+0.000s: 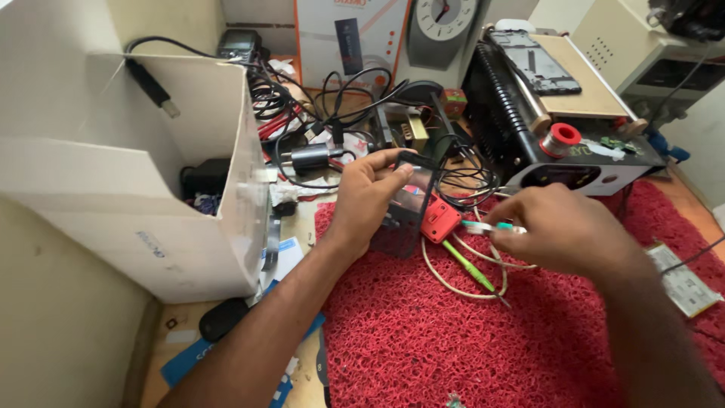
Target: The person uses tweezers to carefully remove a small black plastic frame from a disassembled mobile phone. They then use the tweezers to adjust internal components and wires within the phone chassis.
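My left hand grips a dark phone, held upright on its edge over the red mat. Its glossy face is turned towards me. My right hand pinches a thin tool with a light teal handle, its tip pointing left towards the phone's lower edge. Right beside the phone sits a small red block. A green-handled tool lies on the mat below it, crossing a loop of white cable.
An open white cardboard box stands at the left. A tangle of black cables and a charger lies behind the phone. A black machine with a red solder spool is at the right. A black oval object rests near the front left.
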